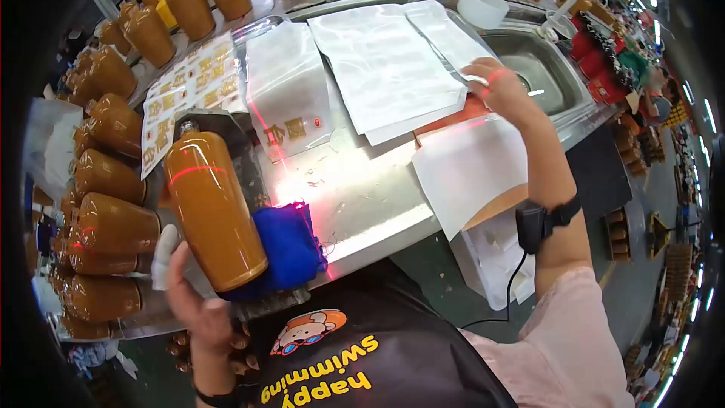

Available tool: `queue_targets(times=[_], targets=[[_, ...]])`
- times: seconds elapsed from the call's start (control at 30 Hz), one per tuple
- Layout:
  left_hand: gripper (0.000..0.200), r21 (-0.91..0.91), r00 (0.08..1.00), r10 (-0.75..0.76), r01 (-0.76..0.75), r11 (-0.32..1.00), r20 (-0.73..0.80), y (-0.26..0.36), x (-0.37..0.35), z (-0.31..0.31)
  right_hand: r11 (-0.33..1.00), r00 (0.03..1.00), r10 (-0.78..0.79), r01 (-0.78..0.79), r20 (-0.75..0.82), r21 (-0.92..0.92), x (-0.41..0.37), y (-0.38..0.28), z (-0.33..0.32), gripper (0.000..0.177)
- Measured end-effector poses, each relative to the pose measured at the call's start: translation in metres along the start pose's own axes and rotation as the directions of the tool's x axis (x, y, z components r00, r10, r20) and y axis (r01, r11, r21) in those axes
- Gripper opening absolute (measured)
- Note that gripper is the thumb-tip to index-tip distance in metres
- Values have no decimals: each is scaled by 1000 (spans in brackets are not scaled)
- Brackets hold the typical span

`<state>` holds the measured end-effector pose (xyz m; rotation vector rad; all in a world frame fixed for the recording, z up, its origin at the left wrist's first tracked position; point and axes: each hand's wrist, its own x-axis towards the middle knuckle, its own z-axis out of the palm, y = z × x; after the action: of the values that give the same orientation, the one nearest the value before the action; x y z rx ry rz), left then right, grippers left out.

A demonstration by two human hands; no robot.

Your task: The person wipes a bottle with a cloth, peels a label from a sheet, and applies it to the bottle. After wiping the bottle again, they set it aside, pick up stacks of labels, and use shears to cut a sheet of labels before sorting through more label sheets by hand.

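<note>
We find the person standing at the near edge of a steel worktop [362, 196].

Left hand [192, 306]: it sits at the near-left corner, against the base of a brown bottle [211, 211]. The hand is open. The palm cups the base and a finger in a white cot [162, 257] points up along the bottle's left side. It is not wrapped round the bottle.

The brown bottle lies tilted on a dark fixture, neck toward the far edge. A red laser line [198, 171] crosses its upper body. A blue cloth [291, 245] lies just beside it on the right, touching it.

Right hand [504, 91]: it is stretched toward the far-right part of the worktop. The bent fingers rest on the right edge of a stack of white sheets [385, 60], just beside the sink [544, 68]. We cannot tell whether they pinch a sheet or merely press on it. A black strapped device [532, 225] with a cable is on that forearm.

Other findings:
- A label sheet with gold print [189, 91] lies at the far-left.
- A further white sheet [468, 170] overhangs the near edge.
- Rows of like brown bottles [113, 174] line the left edge and the far edge.
- A white bowl [482, 6] stands beyond the sink.
</note>
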<state>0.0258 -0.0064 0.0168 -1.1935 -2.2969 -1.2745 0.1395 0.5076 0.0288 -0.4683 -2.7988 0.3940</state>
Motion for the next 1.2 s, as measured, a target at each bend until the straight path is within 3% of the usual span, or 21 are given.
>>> queue_targets(times=[0.03, 0.07, 0.1, 0.17, 0.23, 0.3, 0.37, 0.43, 0.63, 0.67, 0.87, 1.2], targets=[[60, -78, 998, -59, 61, 995, 23, 11, 6, -5, 997, 998, -60, 59, 19, 49, 1, -20, 4, 23], [55, -170, 963, -143, 184, 968, 228, 34, 25, -15, 988, 992, -125, 121, 31, 95, 3, -36, 10, 23], [50, -237, 885, -193, 314, 920, 423, 56, 48, -16, 983, 984, -157, 147, 85, 106, 6, -44, 16, 25], [41, -343, 717, -205, 539, 769, 667, 86, 92, 17, 974, 979, -166, 144, 117, 176, 12, -62, 19, 24], [38, -468, 686, -284, 687, 556, 670, 94, 103, 74, 973, 976, -174, 150, 132, 175, 17, -62, 18, 24], [30, -575, 626, -472, 773, 268, 621, 98, 108, 125, 963, 968, -225, 204, 112, 173, 20, -62, 17, 24], [21, -537, 422, -629, 844, 9, 653, 71, 117, 180, 941, 950, -308, 295, 54, 168, 20, -61, 16, 26], [13, -560, 367, -696, 826, -62, 618, 62, 125, 209, 936, 947, -313, 295, 70, 190, 18, -64, 13, 29], [13, -519, 401, -697, 854, 49, 595, 44, 133, 226, 940, 945, -281, 237, 165, 244, 20, -70, 19, 28], [14, -548, 439, -683, 834, 67, 584, 44, 132, 226, 922, 927, -348, 311, 143, 230, 22, -67, 22, 25], [14, -607, 538, -558, 791, 76, 631, 38, 134, 219, 923, 890, -356, 287, 284, 256, 37, -84, 31, 16], [13, -619, 550, -554, 782, 77, 625, 38, 135, 215, 928, 847, -333, 216, 414, 305, 43, -104, 33, 10]])
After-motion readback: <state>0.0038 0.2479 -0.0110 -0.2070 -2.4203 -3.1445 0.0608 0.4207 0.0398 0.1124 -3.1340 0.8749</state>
